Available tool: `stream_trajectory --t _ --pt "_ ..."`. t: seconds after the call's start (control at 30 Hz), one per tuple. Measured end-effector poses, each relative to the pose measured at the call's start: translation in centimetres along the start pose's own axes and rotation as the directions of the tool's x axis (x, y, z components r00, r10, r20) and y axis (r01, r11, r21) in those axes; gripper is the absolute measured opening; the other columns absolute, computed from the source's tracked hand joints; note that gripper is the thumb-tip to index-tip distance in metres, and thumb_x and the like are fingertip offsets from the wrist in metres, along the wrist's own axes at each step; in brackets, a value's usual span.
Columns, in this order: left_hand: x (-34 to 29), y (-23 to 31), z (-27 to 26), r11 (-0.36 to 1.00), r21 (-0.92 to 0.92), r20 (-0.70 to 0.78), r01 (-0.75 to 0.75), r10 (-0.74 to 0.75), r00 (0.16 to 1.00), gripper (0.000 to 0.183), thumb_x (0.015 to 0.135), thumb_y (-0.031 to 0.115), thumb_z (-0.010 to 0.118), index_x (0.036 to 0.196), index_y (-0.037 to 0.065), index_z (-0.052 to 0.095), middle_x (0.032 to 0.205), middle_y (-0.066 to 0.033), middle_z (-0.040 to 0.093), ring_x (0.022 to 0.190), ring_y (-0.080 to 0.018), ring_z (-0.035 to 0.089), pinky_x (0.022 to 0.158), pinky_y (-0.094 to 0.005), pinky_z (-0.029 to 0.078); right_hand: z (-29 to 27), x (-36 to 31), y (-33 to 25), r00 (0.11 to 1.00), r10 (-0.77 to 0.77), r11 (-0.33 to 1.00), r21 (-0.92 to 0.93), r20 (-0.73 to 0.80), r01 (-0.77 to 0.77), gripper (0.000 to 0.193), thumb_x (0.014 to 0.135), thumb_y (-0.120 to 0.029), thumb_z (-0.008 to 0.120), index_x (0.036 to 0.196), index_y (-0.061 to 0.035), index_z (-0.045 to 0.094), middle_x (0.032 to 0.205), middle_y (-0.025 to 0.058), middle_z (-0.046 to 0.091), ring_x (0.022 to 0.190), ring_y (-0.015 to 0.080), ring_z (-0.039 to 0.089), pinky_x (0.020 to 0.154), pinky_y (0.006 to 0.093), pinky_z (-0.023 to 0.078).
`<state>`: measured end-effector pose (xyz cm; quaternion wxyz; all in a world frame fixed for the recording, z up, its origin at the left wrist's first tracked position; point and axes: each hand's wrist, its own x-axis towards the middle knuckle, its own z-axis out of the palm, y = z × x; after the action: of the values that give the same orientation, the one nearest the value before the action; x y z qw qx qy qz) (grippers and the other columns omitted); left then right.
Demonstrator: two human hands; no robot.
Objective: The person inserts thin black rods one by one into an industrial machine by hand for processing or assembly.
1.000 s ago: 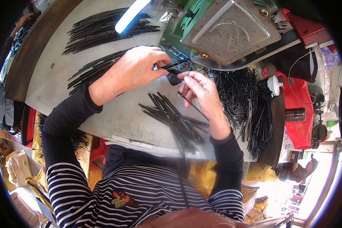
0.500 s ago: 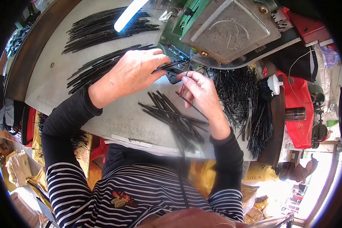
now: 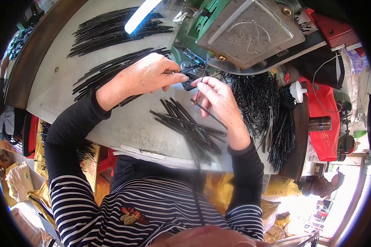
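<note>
My left hand [image 3: 146, 75] is held in front of the green machine [image 3: 185, 39], thumb and fingers pinched on a thin black strip [image 3: 188, 69] that reaches toward the machine's small working head [image 3: 198, 61]. Close by on the right, my right hand [image 3: 217, 98] has its fingers closed round another thin black strip [image 3: 212, 115], which slants down across the palm toward the wrist. A loose pile of black strips [image 3: 187, 127] lies on the pale table [image 3: 140, 142] below both hands. Part of a strip bundle [image 3: 105, 76] passes behind my left wrist.
Another strip bundle [image 3: 119, 31] lies at the far left, near a bright tube lamp [image 3: 141, 16]. The machine's grey metal cover [image 3: 251, 35] overhangs the far right. Tangled black strips [image 3: 255, 103] heap beside my right hand, with a red bag [image 3: 323, 123] past the table's edge.
My left hand has shifted slightly, its thumb now extended straighter toward the machine head and its fingers drawn back a little. The right hand stays almost where it was, holding its strip.
</note>
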<state>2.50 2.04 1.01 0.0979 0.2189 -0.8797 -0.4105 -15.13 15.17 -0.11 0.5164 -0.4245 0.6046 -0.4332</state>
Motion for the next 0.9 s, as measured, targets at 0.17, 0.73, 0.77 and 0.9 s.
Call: stream_trajectory --t 0.17,0.73,0.77,0.9 --pt "0.2 -0.4 0.0 0.996 -0.085 0.03 0.02 -0.018 0.999 0.036 0.091 0.031 0.051 0.08 -0.001 0.064 0.05 -0.0035 0.055 0.037 -0.0104 0.048 0.04 -0.0242 0.039 0.0 0.1 -0.1 1.0 -0.01 1.0 0.003 0.016 0.01 0.025 0.093 -0.02 0.046 0.1 0.0024 0.055 0.071 0.0092 0.06 0.041 0.0079 0.051 0.037 0.0178 0.035" --pt "0.8 -1.2 -0.6 0.933 -0.354 0.174 0.073 -0.011 0.985 0.036 0.092 0.03 0.051 0.09 -0.003 0.066 0.044 0.0 0.048 0.035 -0.0049 0.041 0.037 -0.0206 0.033 -0.3 0.1 -0.1 0.998 0.033 0.992 0.117 0.054 -0.039 0.026 0.093 -0.02 0.047 0.101 0.0032 0.054 0.073 0.0112 0.061 0.042 0.0092 0.051 0.037 0.0188 0.039" --pt "0.8 -1.1 -0.6 0.934 -0.349 0.172 0.075 -0.015 0.985 0.036 0.092 0.03 0.051 0.09 -0.003 0.066 0.044 0.0002 0.048 0.035 -0.0048 0.041 0.037 -0.0207 0.033 -0.3 0.1 -0.1 0.998 0.033 0.992 0.12 0.057 -0.04 0.026 0.093 -0.02 0.047 0.101 0.0032 0.054 0.073 0.0112 0.061 0.042 0.0091 0.051 0.038 0.0188 0.039" --pt "0.8 -1.1 -0.5 0.945 -0.317 0.156 0.086 -0.037 0.987 0.037 0.092 0.031 0.05 0.09 -0.003 0.066 0.044 0.0004 0.048 0.034 -0.0049 0.041 0.037 -0.0208 0.033 -0.2 0.0 -0.1 0.998 0.029 0.993 0.116 0.051 -0.035 0.026 0.093 -0.021 0.047 0.101 0.0032 0.054 0.073 0.0111 0.061 0.042 0.0088 0.051 0.037 0.0187 0.039"
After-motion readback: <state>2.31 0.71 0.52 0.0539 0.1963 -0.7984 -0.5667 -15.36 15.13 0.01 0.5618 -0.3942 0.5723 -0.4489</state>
